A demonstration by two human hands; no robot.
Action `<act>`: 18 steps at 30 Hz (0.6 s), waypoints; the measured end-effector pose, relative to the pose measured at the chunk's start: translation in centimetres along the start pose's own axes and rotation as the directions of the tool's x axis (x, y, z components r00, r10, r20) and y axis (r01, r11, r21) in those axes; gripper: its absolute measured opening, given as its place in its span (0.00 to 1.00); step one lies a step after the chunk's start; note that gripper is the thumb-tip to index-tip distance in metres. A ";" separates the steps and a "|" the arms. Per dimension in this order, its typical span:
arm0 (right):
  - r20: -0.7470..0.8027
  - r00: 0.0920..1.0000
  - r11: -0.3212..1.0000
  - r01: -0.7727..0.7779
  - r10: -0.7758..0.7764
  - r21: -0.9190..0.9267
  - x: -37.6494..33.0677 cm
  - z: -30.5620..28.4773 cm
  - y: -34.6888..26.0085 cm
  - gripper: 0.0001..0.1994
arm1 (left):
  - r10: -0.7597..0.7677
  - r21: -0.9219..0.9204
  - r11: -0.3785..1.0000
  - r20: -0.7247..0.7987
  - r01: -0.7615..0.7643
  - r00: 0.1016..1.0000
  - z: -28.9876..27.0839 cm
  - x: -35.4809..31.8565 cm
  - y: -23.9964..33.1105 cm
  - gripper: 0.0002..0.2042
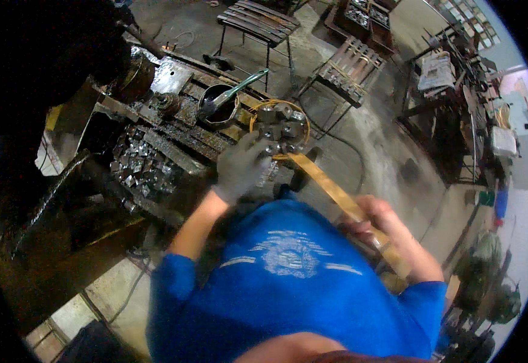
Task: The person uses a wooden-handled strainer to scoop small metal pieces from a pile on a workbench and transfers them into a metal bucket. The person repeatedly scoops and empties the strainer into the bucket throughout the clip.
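My left hand (238,169), in a grey glove, reaches to the near left edge of a group of dark metal blocks (289,129). Motion blurs its fingers, so whether they grip a block cannot be made out. The blocks, some with round holes, sit close together inside a round yellow rim (307,132). My bare right hand (370,219) is closed around a long, flat, yellowish strip (330,186), perhaps wood. Its far end slants up to the near edge of the blocks, and its other end lies along my right forearm.
Left of the blocks, a round pot (235,116) holds a green-handled brush (245,83) on the greasy machine bed. A heap of small metal pieces (143,163) lies farther left. Slatted stools (350,68) stand beyond, and a cluttered workbench (436,78) is at the right.
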State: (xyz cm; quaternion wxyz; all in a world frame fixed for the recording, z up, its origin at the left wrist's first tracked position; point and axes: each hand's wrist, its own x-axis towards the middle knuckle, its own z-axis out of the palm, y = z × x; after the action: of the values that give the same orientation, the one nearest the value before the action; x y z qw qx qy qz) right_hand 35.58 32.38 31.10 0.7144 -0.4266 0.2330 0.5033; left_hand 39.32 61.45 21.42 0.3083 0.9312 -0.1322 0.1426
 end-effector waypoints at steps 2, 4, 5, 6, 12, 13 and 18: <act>0.011 0.998 0.993 -0.064 0.064 0.103 0.1 0.5 0.1 0.24 | -0.050 -0.305 0.952 -0.046 0.034 0.998 1.3 -2.1 -0.1 0.15; 0.063 0.997 0.992 -0.053 0.046 0.111 0.3 1.0 0.7 0.24 | -0.107 -0.622 0.769 0.105 0.149 0.989 3.3 -3.9 0.3 0.16; 0.091 0.995 0.992 -0.047 0.036 0.117 0.4 1.1 1.1 0.24 | -0.157 -0.784 0.518 0.308 0.344 0.938 4.4 -4.3 0.8 0.17; 0.097 0.995 0.988 -0.033 0.019 0.148 0.5 1.3 1.6 0.24 | -0.133 -0.826 0.207 0.507 0.524 0.852 5.7 -4.6 1.5 0.19; 0.013 0.998 0.977 0.063 -0.068 0.205 0.8 3.1 5.4 0.23 | 0.241 -0.426 -0.559 0.737 0.711 0.631 9.9 -2.5 5.5 0.23; -0.025 0.998 0.978 0.060 -0.057 0.199 0.7 3.4 5.5 0.23 | 0.199 -0.465 -0.538 0.740 0.703 0.642 10.0 -2.2 5.9 0.22; 0.085 0.981 0.967 0.155 -0.175 0.204 1.1 1.6 7.3 0.21 | 0.109 -0.480 -0.485 0.796 0.731 0.596 9.0 -1.8 7.4 0.23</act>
State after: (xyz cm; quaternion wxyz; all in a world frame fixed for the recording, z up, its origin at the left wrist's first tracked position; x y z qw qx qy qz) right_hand 29.18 35.22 28.42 0.8034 -0.3457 0.2084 0.4378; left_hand 36.82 50.47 17.88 0.8774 0.2458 0.0848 -0.4031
